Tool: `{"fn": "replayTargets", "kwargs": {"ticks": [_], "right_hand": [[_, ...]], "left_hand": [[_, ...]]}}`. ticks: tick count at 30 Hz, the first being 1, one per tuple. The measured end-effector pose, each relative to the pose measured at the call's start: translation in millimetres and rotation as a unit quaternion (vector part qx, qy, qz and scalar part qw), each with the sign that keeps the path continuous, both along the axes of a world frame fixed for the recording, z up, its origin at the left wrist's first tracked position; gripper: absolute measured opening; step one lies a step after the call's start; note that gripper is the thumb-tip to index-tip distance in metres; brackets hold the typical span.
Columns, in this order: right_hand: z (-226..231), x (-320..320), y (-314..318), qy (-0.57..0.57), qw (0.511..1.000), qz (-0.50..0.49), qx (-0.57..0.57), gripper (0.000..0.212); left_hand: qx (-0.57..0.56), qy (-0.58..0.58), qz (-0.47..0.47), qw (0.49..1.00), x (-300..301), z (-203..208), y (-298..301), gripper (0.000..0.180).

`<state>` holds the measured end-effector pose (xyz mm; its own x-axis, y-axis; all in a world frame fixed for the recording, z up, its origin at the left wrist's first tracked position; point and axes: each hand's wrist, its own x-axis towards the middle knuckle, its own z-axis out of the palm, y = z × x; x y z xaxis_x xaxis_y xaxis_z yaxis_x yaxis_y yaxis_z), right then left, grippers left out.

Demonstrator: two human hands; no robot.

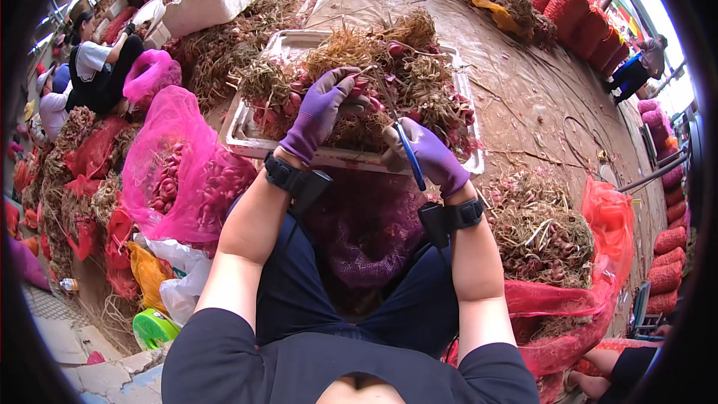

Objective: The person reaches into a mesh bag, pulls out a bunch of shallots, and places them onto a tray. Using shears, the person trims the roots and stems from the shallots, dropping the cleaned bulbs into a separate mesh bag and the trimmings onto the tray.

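My left hand [323,114], in a purple glove with greyish fingertips, is closed round a small bunch of shallots [361,86] with dry stems. My right hand [425,151], gloved the same way, grips a pair of scissors [410,152] with blue handles. The metal blades point up and left toward the bunch; whether they touch a stem is too small to tell. Both hands are over a white tray [238,121] heaped with red shallots and their dried tops [422,67]. Below its near edge, a purple mesh bag [366,247] hangs between my knees.
A pink mesh bag of shallots [168,172] stands to my left, near a green plastic stool [153,328]. On my right lies an open red mesh bag [609,232] beside dried shallots [542,236]. A white foam box [213,1] and people are farther off.
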<state>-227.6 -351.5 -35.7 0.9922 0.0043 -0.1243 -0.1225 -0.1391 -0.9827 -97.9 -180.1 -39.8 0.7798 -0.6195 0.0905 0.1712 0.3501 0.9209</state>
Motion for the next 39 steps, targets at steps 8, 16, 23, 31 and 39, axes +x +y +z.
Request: {"fn": "replayTargets", "kwargs": {"ticks": [8,16,23,31,39], "right_hand": [[10.9,-0.5,6.3,0.035,0.990,-0.102,0.095,0.034],[-60.5,2.2,-69.4,-0.238,0.944,-0.210,0.085,0.044],[-4.0,1.9,-14.1,-0.177,0.944,-0.267,-0.074,0.035],[6.1,10.6,0.4,-0.158,0.954,-0.239,0.091,0.032],[-0.7,9.3,-6.5,-0.138,0.961,-0.240,-0.008,0.034]], "left_hand": [[0.016,-0.012,-0.035,0.999,0.0,-3.1,-0.7,0.027],[0.037,-0.166,0.113,0.979,-12.4,20.9,47.4,0.028],[0.279,-0.368,0.645,0.609,-22.3,22.6,224.3,0.023],[0.594,-0.394,0.351,0.607,-28.1,-10.7,263.3,0.033],[0.252,-0.593,0.080,0.761,14.5,15.3,35.6,0.033]]}}
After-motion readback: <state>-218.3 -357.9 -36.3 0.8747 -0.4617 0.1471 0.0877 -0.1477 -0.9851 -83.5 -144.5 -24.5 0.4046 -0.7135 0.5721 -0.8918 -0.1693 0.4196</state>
